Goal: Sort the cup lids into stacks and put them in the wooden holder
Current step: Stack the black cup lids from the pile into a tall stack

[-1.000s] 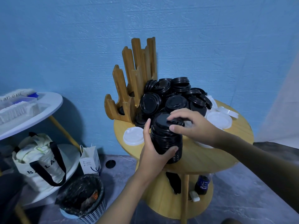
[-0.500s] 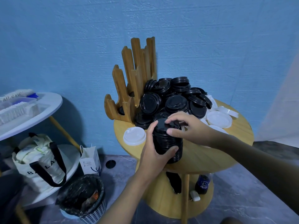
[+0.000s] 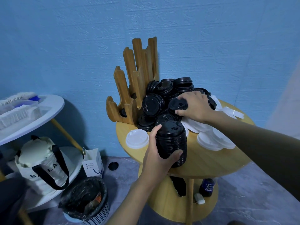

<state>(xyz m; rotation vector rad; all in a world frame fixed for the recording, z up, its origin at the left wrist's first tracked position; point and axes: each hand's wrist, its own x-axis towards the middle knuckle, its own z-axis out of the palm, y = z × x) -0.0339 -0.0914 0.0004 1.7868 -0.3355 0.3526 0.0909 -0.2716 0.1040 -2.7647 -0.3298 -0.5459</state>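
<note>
While the person's left hand wraps thumb and fingers round a tall stack of black lids, holding it upright at the near edge of the round wooden table, the right hand reaches over the loose heap of black lids further back. Its fingers and thumb curl over the rim of a single black lid on top of that heap, gripping it.

A wooden holder with tall upright dividers stands at the back left of the table, against a blue wall and touching the heap. Dark shapes sit low in its slots; they may be lids or only shadow, and the view does not settle it. The upper slots look unfilled.

White lids lie overlapping on the right side of the table, beneath the right forearm, and a lone white lid rests just left of the held stack.

The job appears well short of halfway. One black stack is built but not yet in the holder, many black lids remain loose, and the white lids are unstacked.

On the floor lie a stray black lid, a lined waste bin and a canvas tote bag under a white side table.
</note>
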